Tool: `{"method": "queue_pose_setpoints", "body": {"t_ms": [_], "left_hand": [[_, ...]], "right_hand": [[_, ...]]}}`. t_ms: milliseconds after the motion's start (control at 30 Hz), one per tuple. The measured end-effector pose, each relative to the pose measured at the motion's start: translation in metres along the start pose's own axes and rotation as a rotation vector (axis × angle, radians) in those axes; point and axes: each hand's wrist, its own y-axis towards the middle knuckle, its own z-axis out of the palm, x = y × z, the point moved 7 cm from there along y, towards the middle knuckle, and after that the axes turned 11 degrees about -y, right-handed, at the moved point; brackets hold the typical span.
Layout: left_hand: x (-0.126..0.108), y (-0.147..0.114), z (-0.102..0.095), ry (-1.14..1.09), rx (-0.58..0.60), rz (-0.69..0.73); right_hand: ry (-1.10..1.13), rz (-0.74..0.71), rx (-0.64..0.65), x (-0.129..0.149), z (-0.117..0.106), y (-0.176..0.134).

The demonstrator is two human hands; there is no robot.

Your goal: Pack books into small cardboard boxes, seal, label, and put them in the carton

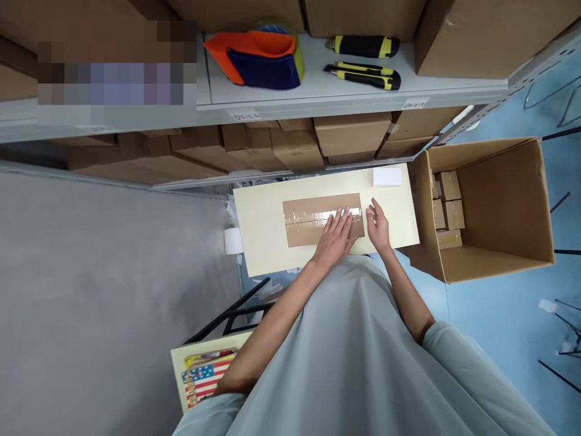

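Note:
A flat cardboard box (302, 225) lies on a narrow cream-coloured table (261, 242), with shiny clear tape along its middle seam. My left hand (334, 237) rests on the right part of the box, palm down and fingers stretched out, hiding some of the tape. Just beyond the box's right end is my right hand (377, 225), its fingers loosely bent and apart, with nothing seen in it. A white slip or small white block (387, 177) lies at the table's far right corner.
A large open carton (503, 206) holding several small boxes (452, 214) stands right of the table. Ahead, a metal shelf (313, 103) bears cartons, an orange-and-blue tape dispenser (261, 59) and two utility knives (367, 46). At lower left is another table with a flag-patterned item (206, 378).

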Motion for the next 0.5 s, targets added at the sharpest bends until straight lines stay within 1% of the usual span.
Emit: {"method": "queue_pose_setpoints", "body": {"t_ms": [100, 167, 300, 500], "left_hand": [[-0.004, 0.017, 0.016, 0.071, 0.064, -0.008], [-0.004, 0.023, 0.023, 0.111, 0.086, -0.029], [-0.002, 0.026, 0.035, 0.184, 0.102, -0.061], [0.003, 0.025, 0.045, 0.226, 0.121, -0.08]], "right_hand": [[0.055, 0.102, 0.004, -0.02, 0.009, 0.014], [0.057, 0.126, 0.003, -0.031, 0.015, 0.02], [0.077, 0.096, -0.013, -0.04, 0.026, 0.022], [0.148, 0.071, 0.023, -0.048, 0.041, 0.02]]}}
